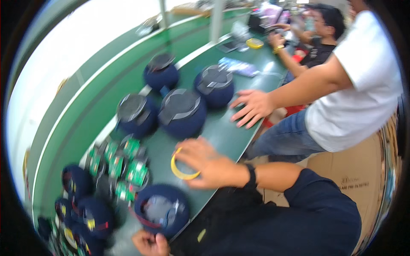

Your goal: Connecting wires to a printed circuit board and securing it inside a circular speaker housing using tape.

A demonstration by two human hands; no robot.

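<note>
My right hand [209, 166], with a dark band at its wrist, is closed around a yellow ring that looks like a roll of tape [181, 174], above the green table. Blur softens its fingers. At the lower edge my left hand [149, 244] is curled, thumb near the fingers; whatever it may hold is hidden. Just beyond it lies a round navy housing [181, 202], its open side up, with a grey inside and red and blue wires. Left of that housing sit several green circuit boards [136, 172] on dark parts.
Several navy round units with dark grey tops [181, 113] stand farther along the table. More open navy housings [96, 215] crowd the lower left. A co-worker's hand [254, 106] rests on the table's right edge. Farther back are another yellow ring [255, 43] and a seated person [322, 51].
</note>
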